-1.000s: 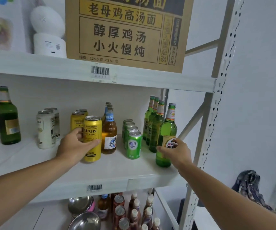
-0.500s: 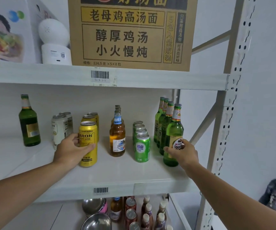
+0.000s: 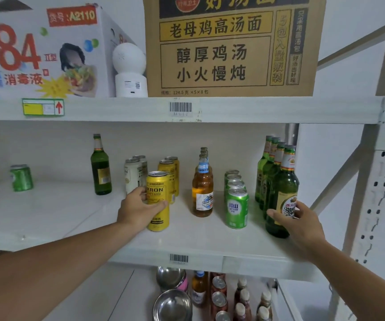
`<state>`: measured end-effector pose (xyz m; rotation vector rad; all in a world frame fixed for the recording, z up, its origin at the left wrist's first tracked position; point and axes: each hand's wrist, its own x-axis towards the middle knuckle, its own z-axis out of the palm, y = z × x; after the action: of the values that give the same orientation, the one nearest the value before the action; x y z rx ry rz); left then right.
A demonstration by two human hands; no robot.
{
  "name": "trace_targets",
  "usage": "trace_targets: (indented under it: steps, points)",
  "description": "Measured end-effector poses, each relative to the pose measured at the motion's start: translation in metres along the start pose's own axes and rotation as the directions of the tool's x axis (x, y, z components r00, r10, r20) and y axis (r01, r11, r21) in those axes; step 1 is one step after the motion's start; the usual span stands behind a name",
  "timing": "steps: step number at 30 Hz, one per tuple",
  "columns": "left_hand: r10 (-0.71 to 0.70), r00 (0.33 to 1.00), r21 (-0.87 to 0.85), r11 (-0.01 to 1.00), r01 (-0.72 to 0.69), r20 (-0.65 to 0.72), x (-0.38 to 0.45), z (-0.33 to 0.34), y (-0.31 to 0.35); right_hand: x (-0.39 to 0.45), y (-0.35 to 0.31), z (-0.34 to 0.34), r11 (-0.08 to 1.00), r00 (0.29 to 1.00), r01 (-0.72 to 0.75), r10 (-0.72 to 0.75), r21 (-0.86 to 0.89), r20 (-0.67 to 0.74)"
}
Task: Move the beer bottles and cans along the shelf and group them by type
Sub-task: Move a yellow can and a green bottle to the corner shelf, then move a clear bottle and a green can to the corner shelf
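Observation:
My left hand [image 3: 138,210] grips a yellow beer can [image 3: 158,193] that stands at the front of a row of yellow cans on the white shelf [image 3: 186,242]. My right hand [image 3: 300,224] wraps round the front green bottle [image 3: 282,181], first in a row of green bottles at the shelf's right end. Between them stand amber bottles [image 3: 202,188] and a row of green cans [image 3: 236,208]. White cans [image 3: 133,176] stand behind my left hand. A lone green bottle [image 3: 101,167] and a lone green can [image 3: 21,178] stand further left.
An upper shelf [image 3: 117,110] carries a large brown carton [image 3: 233,47], a white carton [image 3: 45,54] and a small white device [image 3: 130,70]. The shelf's right upright [image 3: 379,158] stands close to my right hand. Below are steel bowls [image 3: 173,304] and small bottles.
The view has tilted up and swung left, bringing the lone green can and the white carton into sight. Both hands stay on the same yellow can and green bottle.

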<state>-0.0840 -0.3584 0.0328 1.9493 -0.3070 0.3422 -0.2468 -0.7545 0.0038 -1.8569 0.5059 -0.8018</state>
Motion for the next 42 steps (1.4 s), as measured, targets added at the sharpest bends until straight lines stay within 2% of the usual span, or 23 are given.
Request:
trace_targets:
  steps: [4, 7, 9, 11, 16, 21, 31, 35, 39, 42]
  points:
    - [0.007, 1.000, -0.010, 1.000, -0.007, 0.018, 0.007, -0.003, 0.002, -0.009, 0.001, 0.005, 0.997, 0.999, 0.016, -0.019, -0.079, -0.042]
    - [0.019, 0.999, -0.016, 1.000, -0.019, 0.036, 0.017, -0.004, -0.004, -0.022, -0.002, 0.013, 0.992, 0.985, 0.010, -0.031, -0.124, -0.168]
    - [0.018, 1.000, -0.022, 1.000, -0.017, 0.026, 0.023, -0.004, -0.012, -0.033, -0.003, 0.019, 0.974, 0.960, 0.019, -0.081, -0.226, -0.269]
    - [0.012, 1.000, -0.025, 1.000, -0.012, 0.009, 0.031, -0.003, -0.017, -0.044, -0.012, 0.025, 0.935, 0.944, 0.063, -0.170, -0.348, -0.284]
    - [0.027, 0.997, -0.084, 0.996, -0.021, 0.072, 0.056, -0.001, -0.028, -0.074, -0.048, 0.056, 0.856, 0.944, 0.264, -0.324, -0.446, -0.064]
    - [0.050, 0.993, -0.084, 0.996, -0.040, 0.112, 0.071, 0.005, -0.036, -0.105, -0.070, 0.094, 0.825, 0.918, 0.393, -0.377, -0.407, 0.122]
    - [0.077, 0.984, -0.071, 0.995, -0.066, 0.161, 0.081, 0.006, -0.047, -0.123, -0.092, 0.151, 0.849, 0.913, 0.391, -0.308, -0.355, 0.267]
    - [0.136, 0.956, -0.051, 0.991, -0.127, 0.260, 0.074, -0.011, -0.057, -0.116, -0.096, 0.166, 0.852, 0.892, 0.410, -0.299, -0.327, 0.340]
    - [0.241, 0.920, 0.111, 0.952, -0.286, 0.308, 0.070, -0.049, -0.077, -0.108, -0.096, 0.189, 0.847, 0.869, 0.428, -0.289, -0.316, 0.402]
    - [0.221, 0.922, 0.225, 0.927, -0.300, 0.319, 0.064, -0.087, -0.091, -0.104, -0.098, 0.211, 0.840, 0.832, 0.464, -0.303, -0.282, 0.465]
